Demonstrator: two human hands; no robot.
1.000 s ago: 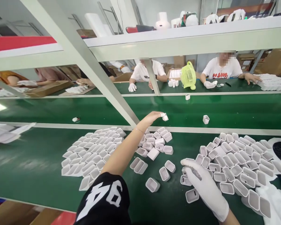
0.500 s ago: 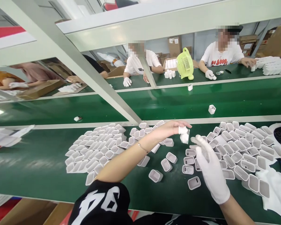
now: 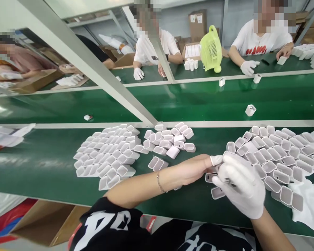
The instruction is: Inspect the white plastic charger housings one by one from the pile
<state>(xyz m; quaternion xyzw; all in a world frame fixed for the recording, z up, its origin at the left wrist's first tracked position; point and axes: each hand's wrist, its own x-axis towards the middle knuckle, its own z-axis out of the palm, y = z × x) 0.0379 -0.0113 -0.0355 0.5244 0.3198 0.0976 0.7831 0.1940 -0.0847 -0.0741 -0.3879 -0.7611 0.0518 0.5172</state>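
Note:
My bare left hand (image 3: 192, 169), with a white cot on its fingertip, meets my white-gloved right hand (image 3: 240, 186) low over the green table (image 3: 42, 174). Both hands are closed, fingers pressed together at the near edge of the right pile of white plastic shells (image 3: 273, 155). What they grip is hidden. One open shell (image 3: 208, 177) lies just under my left fingers and another (image 3: 217, 192) under my right hand. Two shells (image 3: 158, 164) lie left of my left wrist.
A big flat pile of shells (image 3: 107, 157) and a smaller cluster (image 3: 170, 139) lie to the left. The conveyor belt (image 3: 199, 101) carries a single shell (image 3: 250, 110). People work across it beside a yellow-green fan (image 3: 211, 48). A white cloth (image 3: 308, 205) lies right; a slanted frame post (image 3: 94, 66) crosses overhead.
My left hand came back from the far edge of the table, carrying a white piece, down to my right hand. My right hand lifted off the pile and closed. The camera tilted down.

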